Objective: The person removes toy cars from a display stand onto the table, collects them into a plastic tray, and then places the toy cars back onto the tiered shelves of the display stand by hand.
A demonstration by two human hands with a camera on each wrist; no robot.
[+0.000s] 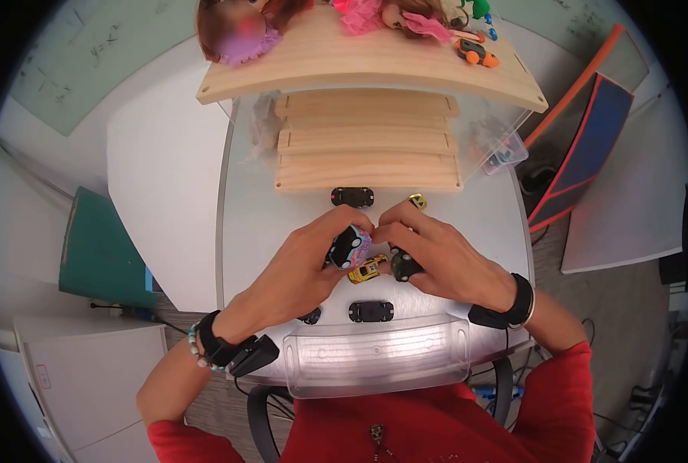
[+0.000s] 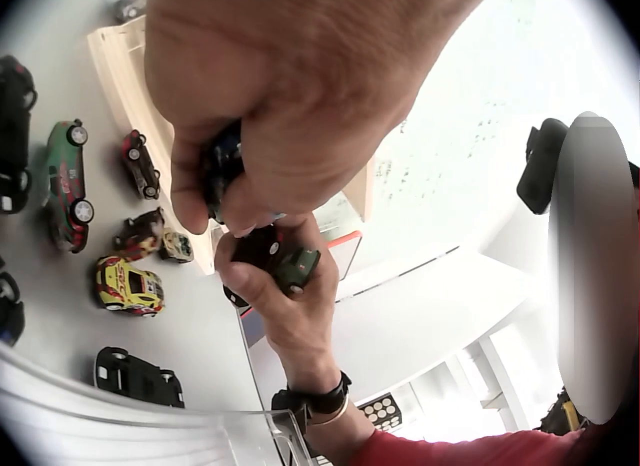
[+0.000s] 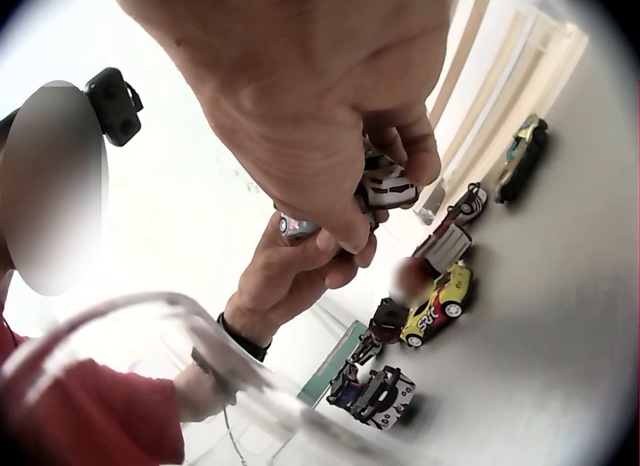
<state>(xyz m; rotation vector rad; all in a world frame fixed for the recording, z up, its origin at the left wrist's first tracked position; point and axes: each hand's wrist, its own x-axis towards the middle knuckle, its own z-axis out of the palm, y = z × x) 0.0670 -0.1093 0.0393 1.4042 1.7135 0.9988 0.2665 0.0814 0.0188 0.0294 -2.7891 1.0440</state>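
In the head view my left hand [image 1: 305,251] grips a toy car [image 1: 351,247] with a blue and pink body, its black underside turned outward. Close beside it, my right hand [image 1: 448,258] holds a dark toy car [image 1: 405,265]. The left wrist view shows a green toy car [image 2: 298,270] in the right hand too, next to a dark one. A white toy car [image 3: 388,189] shows under the right fingers in the right wrist view. Both hands meet at the fingertips above the table. Below them stands a yellow toy car [image 1: 368,268] with red markings.
More toy cars stand about: a black one [image 1: 371,311] in front, another [image 1: 352,197] behind, and a green one [image 2: 68,186]. A clear plastic tray [image 1: 375,386] lies at the near edge. Stepped wooden shelves [image 1: 367,171] stand behind, under a wooden board [image 1: 375,65] bearing dolls.
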